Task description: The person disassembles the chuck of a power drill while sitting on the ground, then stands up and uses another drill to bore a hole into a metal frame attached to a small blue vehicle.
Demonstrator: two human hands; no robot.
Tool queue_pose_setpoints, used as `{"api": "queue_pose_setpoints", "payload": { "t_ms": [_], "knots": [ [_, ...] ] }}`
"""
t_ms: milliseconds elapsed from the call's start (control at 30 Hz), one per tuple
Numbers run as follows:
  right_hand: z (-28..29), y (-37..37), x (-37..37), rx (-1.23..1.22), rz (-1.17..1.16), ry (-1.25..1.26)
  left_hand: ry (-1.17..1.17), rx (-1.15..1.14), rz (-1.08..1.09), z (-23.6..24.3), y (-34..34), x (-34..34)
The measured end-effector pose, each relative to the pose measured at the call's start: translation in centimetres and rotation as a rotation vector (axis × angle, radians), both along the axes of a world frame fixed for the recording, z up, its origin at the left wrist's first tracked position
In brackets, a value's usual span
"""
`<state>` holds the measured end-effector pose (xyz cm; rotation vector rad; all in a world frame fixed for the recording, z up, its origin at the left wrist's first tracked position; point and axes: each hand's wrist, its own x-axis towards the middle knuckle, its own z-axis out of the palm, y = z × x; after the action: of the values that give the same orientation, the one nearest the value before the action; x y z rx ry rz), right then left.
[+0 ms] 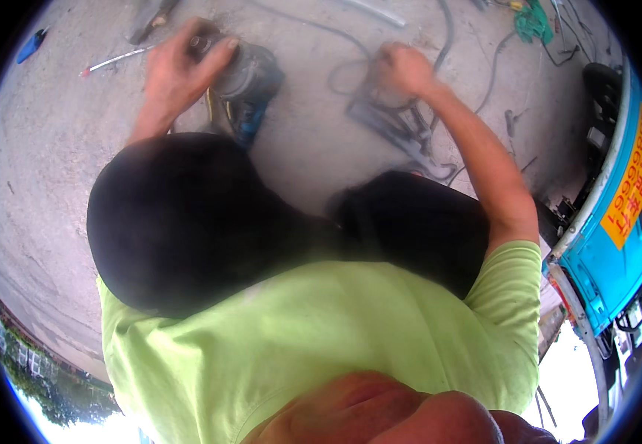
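My left hand [180, 63] is closed over a grey cylindrical motor-like part [251, 74] lying on the concrete ground, its fingers wrapped around the top end. My right hand [402, 70] grips a dark flat metal piece [391, 122] with wires running from it. Both forearms reach forward past my dark-trousered knees [188, 222], and I am crouched in a lime-green shirt [321, 340].
Cables [439, 44] loop across the concrete [47, 148]. A thin rod with a red tip [114, 61] and a blue object [31, 44] lie at upper left, a green thing [532, 22] at upper right. A blue vehicle body with an orange panel [617, 222] stands at right.
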<state>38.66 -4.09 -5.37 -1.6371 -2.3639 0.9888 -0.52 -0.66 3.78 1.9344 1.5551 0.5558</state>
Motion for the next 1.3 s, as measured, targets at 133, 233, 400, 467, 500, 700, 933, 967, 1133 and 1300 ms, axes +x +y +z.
{"api": "queue_pose_setpoints", "payload": {
  "t_ms": [133,233,400,467,500,700,933,967,1133,1300],
  "knots": [
    [0.2,2.2,3.1,-0.233,0.005,-0.165,-0.069,-0.063,0.072,-0.1,-0.1,-0.2],
    [-0.4,0.5,2.7,-0.324,0.215,-0.36,-0.117,-0.011,0.086,-0.8,-0.1,-0.6],
    [-1.0,-2.2,2.1,-0.168,0.35,-0.384,-0.125,-0.016,0.095,-0.8,-0.2,-0.6],
    [-0.7,-2.1,1.9,-0.165,0.388,-0.426,-0.113,-0.013,0.105,-0.6,-0.3,-0.7],
    [-0.7,-2.2,2.1,-0.149,0.391,-0.419,-0.095,-0.012,0.11,-0.6,-0.2,-0.7],
    [0.4,-0.7,5.3,-0.411,-0.002,-0.078,-0.097,0.002,-0.002,-0.7,-0.2,-0.7],
    [5.6,2.3,5.3,-0.648,-0.333,0.189,-0.701,-0.47,-0.068,-6.1,-2.1,-0.1],
    [5.5,2.5,5.5,-0.667,-0.371,0.257,-0.736,-0.527,-0.077,-6.3,-2.1,0.2],
    [6.1,3.1,5.8,-0.687,-0.525,0.541,-0.738,-0.578,-0.063,-4.0,-1.9,2.2],
    [7.1,4.5,4.9,-0.68,-0.511,0.727,-0.689,-0.591,-0.063,-3.7,-2.1,3.0]
  ]
}}
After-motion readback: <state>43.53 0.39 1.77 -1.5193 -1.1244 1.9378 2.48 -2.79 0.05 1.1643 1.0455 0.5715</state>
